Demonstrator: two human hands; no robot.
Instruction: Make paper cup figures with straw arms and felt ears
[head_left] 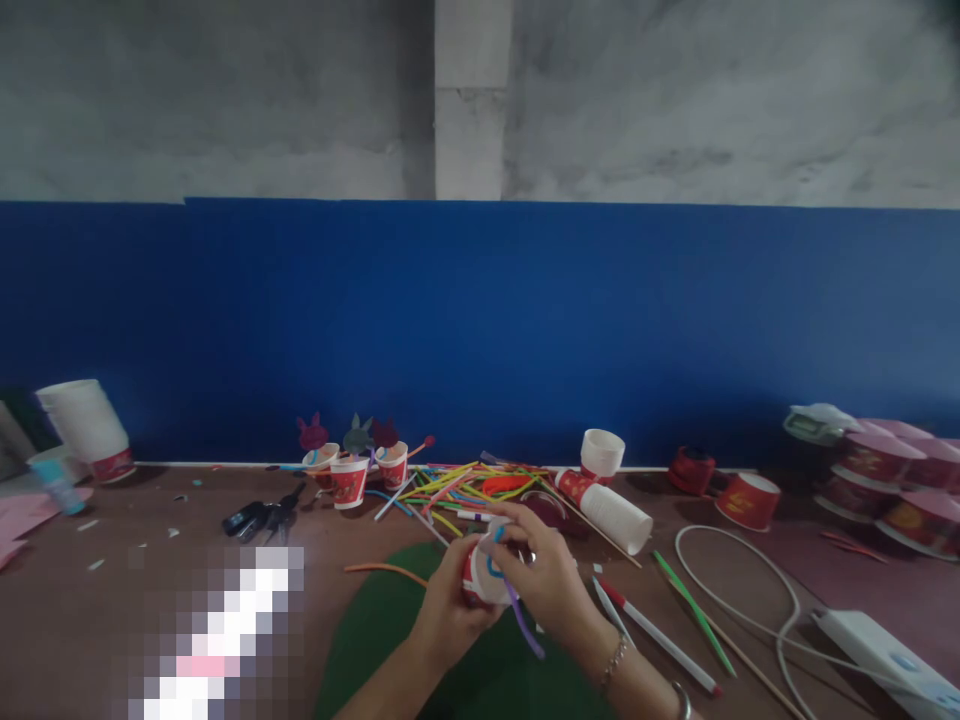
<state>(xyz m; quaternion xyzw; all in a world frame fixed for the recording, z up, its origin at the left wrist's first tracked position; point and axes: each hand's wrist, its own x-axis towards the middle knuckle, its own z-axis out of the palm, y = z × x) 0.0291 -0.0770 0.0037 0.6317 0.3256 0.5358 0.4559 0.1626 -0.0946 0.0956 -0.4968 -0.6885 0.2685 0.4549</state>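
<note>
My left hand (450, 600) is wrapped round a small red and white paper cup (474, 575), tilted so that a white round face shows. Against that face, the fingers of my right hand (536, 570) pinch a curled blue pipe cleaner (493, 568). A purple pipe cleaner (525, 622) hangs from the cup below my right fingers. Part of the cup is covered by both hands. Beneath them lies a dark green round mat (390, 640), and an orange pipe cleaner (386, 568) reaches toward my left hand.
A pile of coloured pipe cleaners (465, 490) lies behind my hands. Cups with animal cutouts (349, 482), keys (262, 520) and a cup stack (84, 425) are leftward. Rightward are a fallen cup stack (619, 515), a red-capped marker (660, 637), a cable and a power strip (885, 655).
</note>
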